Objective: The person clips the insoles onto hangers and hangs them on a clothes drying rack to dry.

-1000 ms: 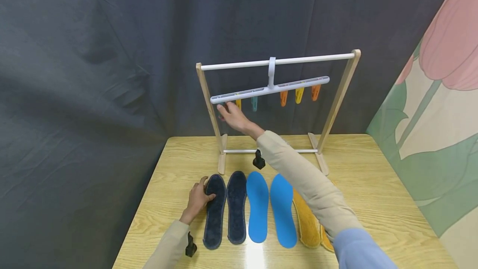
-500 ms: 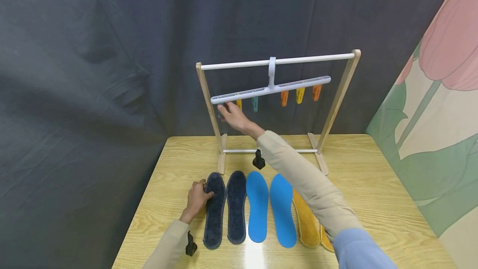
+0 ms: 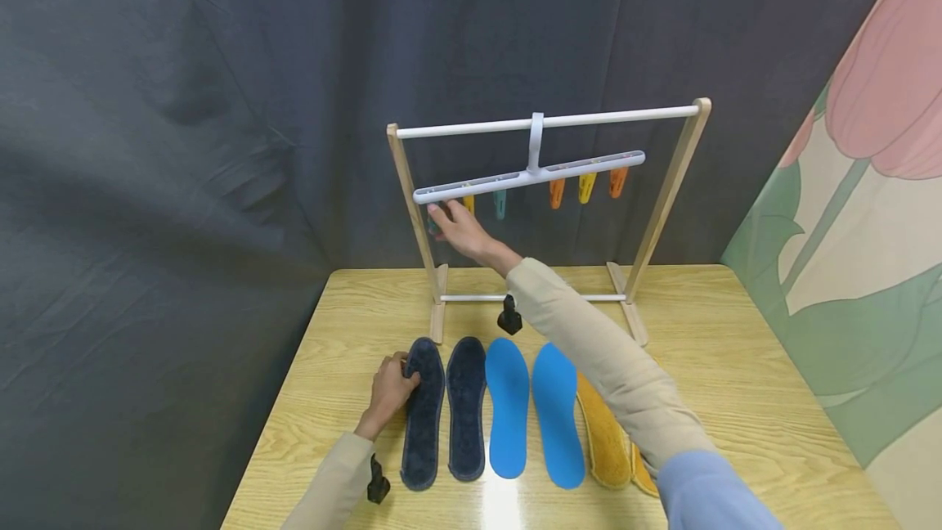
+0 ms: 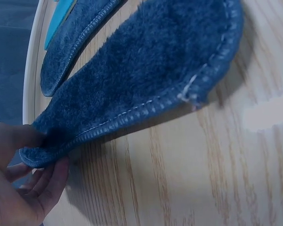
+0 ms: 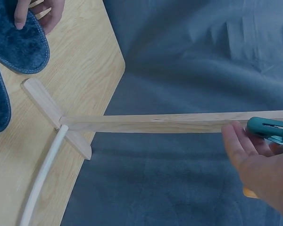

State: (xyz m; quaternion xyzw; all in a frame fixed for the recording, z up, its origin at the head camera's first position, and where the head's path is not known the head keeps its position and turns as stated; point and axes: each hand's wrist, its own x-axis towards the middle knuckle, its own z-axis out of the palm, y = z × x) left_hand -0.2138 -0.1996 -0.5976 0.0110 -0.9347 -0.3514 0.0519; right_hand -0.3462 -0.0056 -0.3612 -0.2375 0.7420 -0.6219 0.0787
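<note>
My left hand (image 3: 392,393) pinches the far end of the leftmost dark blue fleecy insole (image 3: 423,440). In the left wrist view the thumb lies on top of this insole (image 4: 132,70) and the fingers are beneath, that end lifted slightly off the table. My right hand (image 3: 464,229) is raised to the left end of a pale hanger (image 3: 515,180). Its fingers hold a teal clothespin (image 5: 269,127), seen at the right edge of the right wrist view; the thumb is hidden there. Beside it hang a yellow clothespin (image 3: 469,204) and another teal clothespin (image 3: 500,204).
The hanger hooks over a rack's white top bar (image 3: 471,128). Its right half carries orange and yellow clothespins (image 3: 586,188). A second dark blue insole (image 3: 466,415), two blue insoles (image 3: 508,415) and orange insoles (image 3: 605,440) lie in a row, the orange ones partly behind the right forearm.
The far end of the left insole has come up slightly with my left hand's pinch. The hanger has swung a little; my right hand stays in place.
</note>
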